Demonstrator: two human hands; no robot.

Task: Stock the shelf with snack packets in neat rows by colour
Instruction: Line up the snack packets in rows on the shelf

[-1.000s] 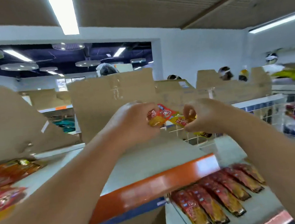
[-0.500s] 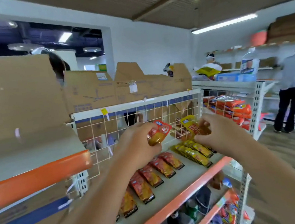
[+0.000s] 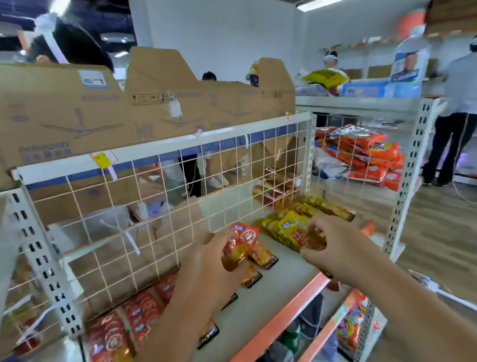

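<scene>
My left hand grips a red snack packet above the middle of the grey shelf. My right hand holds a yellow snack packet just over the row of yellow packets at the shelf's right end. A row of red packets lies flat along the left and middle of the shelf, partly hidden by my left arm.
A white wire grid backs the shelf, with cardboard boxes on top. An orange strip edges the shelf front; a lower shelf holds more goods. Red bags are stacked to the right. A person stands at far-right shelving.
The view swung right and down from the cardboard boxes to the shelf. Both hands moved apart, each now holding its own packet, and lowered toward the shelf rows.
</scene>
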